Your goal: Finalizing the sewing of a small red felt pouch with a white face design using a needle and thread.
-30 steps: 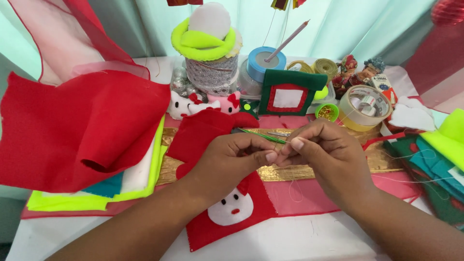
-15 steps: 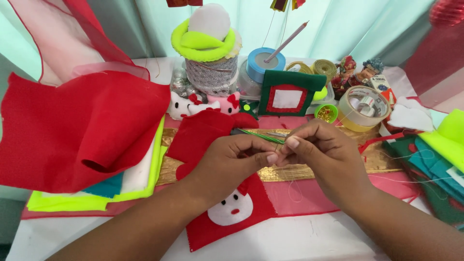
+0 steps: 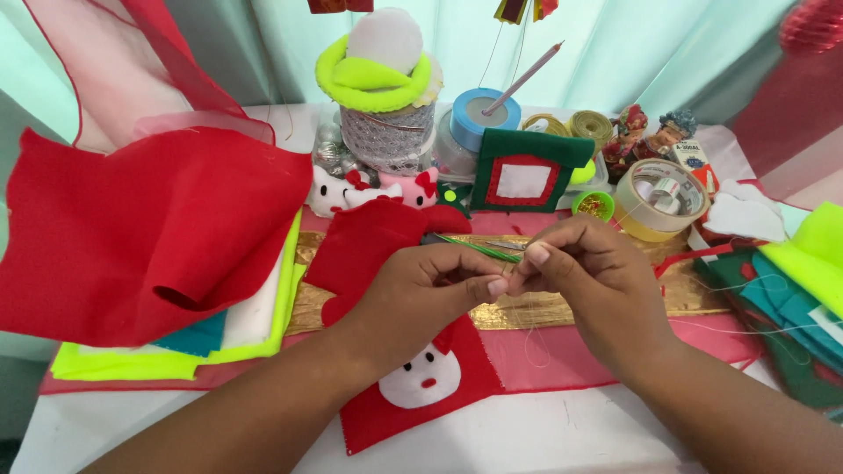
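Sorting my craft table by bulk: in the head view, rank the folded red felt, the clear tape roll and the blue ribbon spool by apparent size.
1. folded red felt, largest by far
2. clear tape roll
3. blue ribbon spool, smallest, though farther back, so this is unsure

One small white box [image 3: 694, 158] with blue print (partly hidden) stands behind the tape roll [image 3: 660, 199].

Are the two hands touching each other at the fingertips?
Touching. The head view shows the left hand thumb tip pressed against the right hand fingertips, no gap between them.
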